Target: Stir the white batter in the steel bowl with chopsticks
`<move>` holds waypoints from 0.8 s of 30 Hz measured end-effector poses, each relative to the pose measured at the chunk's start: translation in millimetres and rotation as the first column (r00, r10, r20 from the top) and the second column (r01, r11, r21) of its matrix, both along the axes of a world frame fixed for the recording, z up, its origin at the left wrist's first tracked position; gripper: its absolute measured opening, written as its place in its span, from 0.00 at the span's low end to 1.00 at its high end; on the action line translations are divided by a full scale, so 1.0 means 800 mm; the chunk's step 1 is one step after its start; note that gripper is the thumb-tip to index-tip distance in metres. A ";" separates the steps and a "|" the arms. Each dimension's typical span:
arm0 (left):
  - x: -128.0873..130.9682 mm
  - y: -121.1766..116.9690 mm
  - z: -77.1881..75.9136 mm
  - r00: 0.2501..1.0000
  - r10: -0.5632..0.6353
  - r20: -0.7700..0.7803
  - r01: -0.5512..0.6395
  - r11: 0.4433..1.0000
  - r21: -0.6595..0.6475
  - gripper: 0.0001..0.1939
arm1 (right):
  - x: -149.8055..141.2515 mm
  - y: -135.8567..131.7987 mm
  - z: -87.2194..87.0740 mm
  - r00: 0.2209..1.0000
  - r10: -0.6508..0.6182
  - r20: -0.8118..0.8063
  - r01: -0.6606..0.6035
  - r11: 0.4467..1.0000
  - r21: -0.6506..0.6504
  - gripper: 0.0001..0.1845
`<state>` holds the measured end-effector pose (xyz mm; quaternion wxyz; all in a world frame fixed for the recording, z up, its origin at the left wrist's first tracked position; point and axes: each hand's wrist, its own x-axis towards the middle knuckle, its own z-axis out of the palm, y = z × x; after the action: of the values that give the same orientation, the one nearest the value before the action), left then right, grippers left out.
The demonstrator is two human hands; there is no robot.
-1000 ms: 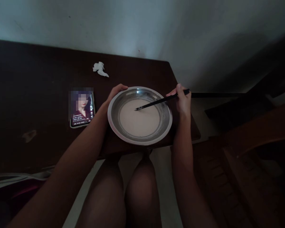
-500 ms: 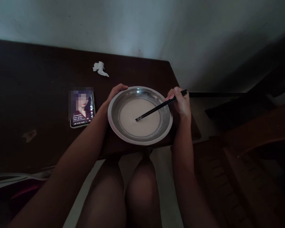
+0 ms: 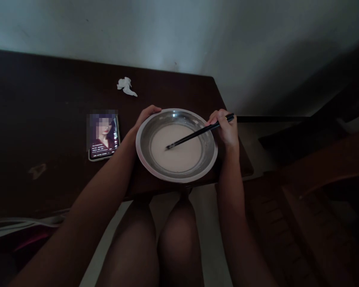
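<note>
phone [image 3: 107, 148], one: on the desk [image 3: 173, 87], between near and far edges, screen lit.
tissue [image 3: 126, 87], white, crumpled: toward the far edge.
left hand [image 3: 145, 116]: clamped on the left rim of the bowl [image 3: 208, 148].
bowl, metal, upright: at the near edge, toward the near right corner.
mixture [image 3: 179, 159], pale: in the bowl, surface seemingly even; blending judged well along but unfinished. lumps beneath: cannot tell.
chopsticks [image 3: 194, 135], black, one pair: slanted across the bowl's right rim; long axis diagonal, tips down in the mixture toward left and near edge, butts up toward the desk's right edge.
right hand [image 3: 228, 128]: closed around the chopsticks' upper part, apart from the left hand.
</note>
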<state>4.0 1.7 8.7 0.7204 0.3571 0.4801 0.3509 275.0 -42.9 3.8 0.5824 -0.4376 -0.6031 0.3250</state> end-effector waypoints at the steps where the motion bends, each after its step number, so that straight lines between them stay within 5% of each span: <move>1: 0.001 0.000 0.001 1.000 0.008 -0.004 -0.008 1.000 -0.003 0.11 | 0.000 0.000 0.001 1.000 -0.028 -0.006 0.028 1.000 0.005 0.30; 5: 0.002 0.000 0.003 0.999 0.031 0.037 -0.029 0.998 -0.047 0.11 | 0.001 0.001 0.005 0.983 -0.162 -0.085 0.166 0.985 0.039 0.31; 11: 0.001 0.000 0.001 0.994 0.054 0.096 -0.048 0.997 -0.060 0.08 | -0.001 -0.002 0.005 0.999 0.046 -0.022 -0.047 0.998 -0.042 0.29; 16: 0.004 0.001 0.001 0.995 0.062 0.072 -0.059 0.997 -0.042 0.14 | 0.001 -0.001 0.004 0.991 -0.121 -0.060 0.120 0.993 -0.021 0.31; 21: 0.002 -0.001 0.002 0.996 0.032 0.077 -0.027 0.998 -0.057 0.13 | 0.001 -0.001 0.002 0.997 0.068 -0.035 -0.069 0.997 -0.030 0.28; 24: 0.000 -0.004 0.002 0.998 0.020 0.065 -0.018 0.999 -0.034 0.12 | -0.001 0.000 0.005 0.998 -0.027 -0.049 0.027 1.000 0.000 0.27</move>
<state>4.3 -1.4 10.0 0.7381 0.3288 0.4655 0.3611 274.4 -43.3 7.5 0.6014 -0.4375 -0.5827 0.3276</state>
